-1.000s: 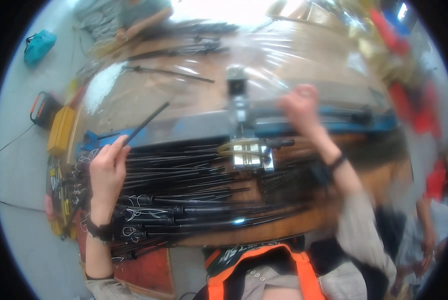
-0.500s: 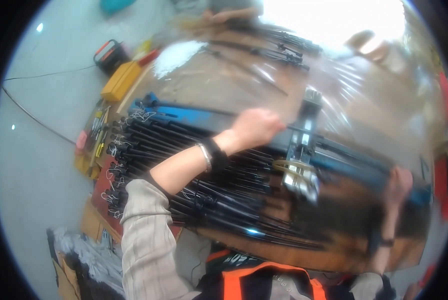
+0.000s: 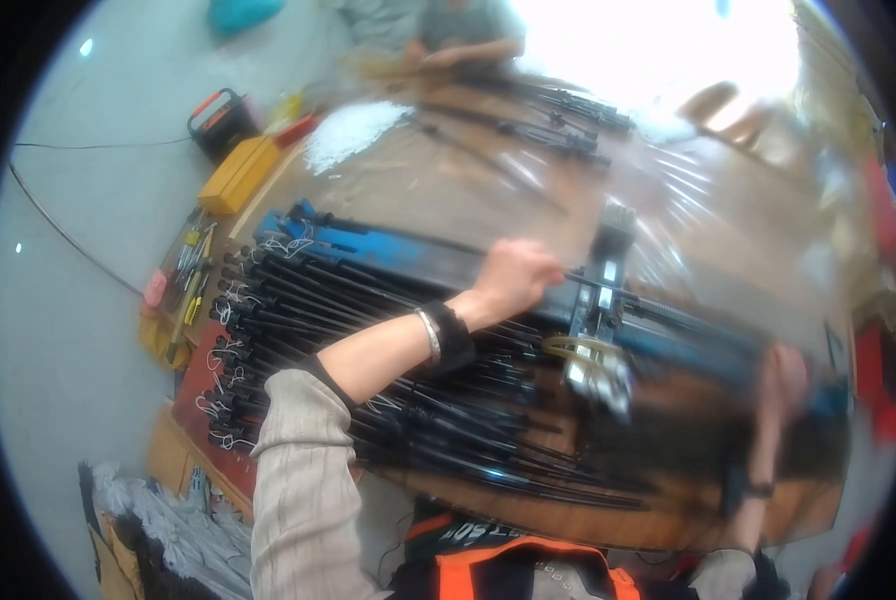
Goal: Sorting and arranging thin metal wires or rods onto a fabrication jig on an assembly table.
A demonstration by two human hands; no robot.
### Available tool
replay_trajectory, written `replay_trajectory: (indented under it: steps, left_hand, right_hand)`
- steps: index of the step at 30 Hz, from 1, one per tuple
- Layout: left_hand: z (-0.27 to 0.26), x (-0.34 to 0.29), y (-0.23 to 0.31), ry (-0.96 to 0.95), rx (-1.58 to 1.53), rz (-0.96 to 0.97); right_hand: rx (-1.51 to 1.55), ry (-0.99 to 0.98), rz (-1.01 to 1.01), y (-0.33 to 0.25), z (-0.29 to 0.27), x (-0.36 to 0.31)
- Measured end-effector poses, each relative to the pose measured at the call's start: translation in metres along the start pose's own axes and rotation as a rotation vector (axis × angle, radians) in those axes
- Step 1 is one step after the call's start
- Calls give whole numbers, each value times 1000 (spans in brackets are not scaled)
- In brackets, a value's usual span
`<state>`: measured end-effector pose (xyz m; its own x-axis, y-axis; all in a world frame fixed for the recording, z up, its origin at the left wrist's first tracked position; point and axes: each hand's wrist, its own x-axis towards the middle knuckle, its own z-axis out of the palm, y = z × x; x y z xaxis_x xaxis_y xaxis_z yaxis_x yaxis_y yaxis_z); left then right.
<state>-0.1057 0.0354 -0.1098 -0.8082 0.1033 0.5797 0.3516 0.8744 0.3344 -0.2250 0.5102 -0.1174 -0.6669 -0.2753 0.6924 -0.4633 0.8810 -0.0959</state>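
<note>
My left hand (image 3: 513, 283) is closed in a fist round a thin black rod (image 3: 580, 278), just left of a silver metal clamp fixture (image 3: 608, 270). The rod runs right across the fixture, above a long blue bar (image 3: 388, 243). A tan band or ring (image 3: 566, 347) sits at the fixture's near end. Far to the right, my right hand (image 3: 783, 380) is over the bar's right part; motion blur hides its fingers. Under my left forearm lie several black rods (image 3: 313, 290) side by side, thicker ends to the left, with white cord loops on them.
A yellow box (image 3: 238, 175) and a black-and-orange case (image 3: 218, 125) stand at the far left. Hand tools (image 3: 193, 260) lie along the left edge. White material (image 3: 353, 135) is heaped farther back. Across the table another person's hands (image 3: 448, 57) are beside more black rods (image 3: 568, 105).
The whole view has shifted slightly, with the table now a little lower in the picture. Both hands keep about the same places relative to the fixture and the blue bar.
</note>
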Motion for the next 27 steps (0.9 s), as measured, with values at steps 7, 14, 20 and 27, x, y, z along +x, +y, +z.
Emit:
replay_trajectory:
  steps: [7,14,20,27]
  left_hand:
    - [6,6,9,49,60,67]
    - [7,8,4,-238,100,-20]
    - [3,20,20,-295,158,-51]
    - [7,17,22,-281,163,-37]
  right_hand:
    - [49,108,-17,-12,3,-10]
    - [324,26,-276,-96,-3,-39]
    - [410,-75,-106,-109,-15,-68]
    - [665,-235,-94,-151,0,-55]
